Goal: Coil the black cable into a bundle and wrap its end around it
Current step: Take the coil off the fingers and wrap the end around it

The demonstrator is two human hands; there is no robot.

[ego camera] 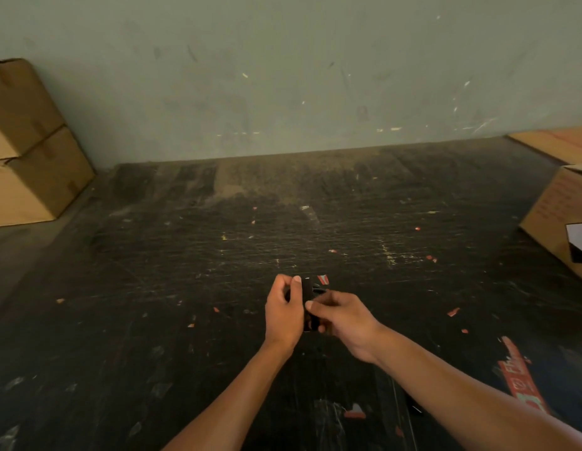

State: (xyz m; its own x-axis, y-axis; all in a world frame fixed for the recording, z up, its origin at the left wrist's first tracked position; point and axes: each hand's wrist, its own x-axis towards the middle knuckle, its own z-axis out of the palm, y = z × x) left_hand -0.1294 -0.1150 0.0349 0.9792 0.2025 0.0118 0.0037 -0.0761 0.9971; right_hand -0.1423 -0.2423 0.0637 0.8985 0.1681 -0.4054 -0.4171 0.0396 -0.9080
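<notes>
Both hands meet over a scuffed, dusty black table (pixel 185 255) littered with red scraps. The left hand (pixel 283 312) curls its fingers around a small black cable (pixel 308 289) bundle; the right hand (pixel 343 315) pinches it from the side. Plain brown cardboard boxes (pixel 29 151) are stacked left; the red tape (pixel 519 382) carries unreadable lettering.

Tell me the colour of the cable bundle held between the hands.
Black cable bundle, seen in the head view, gripped by the left hand and right hand.
</notes>
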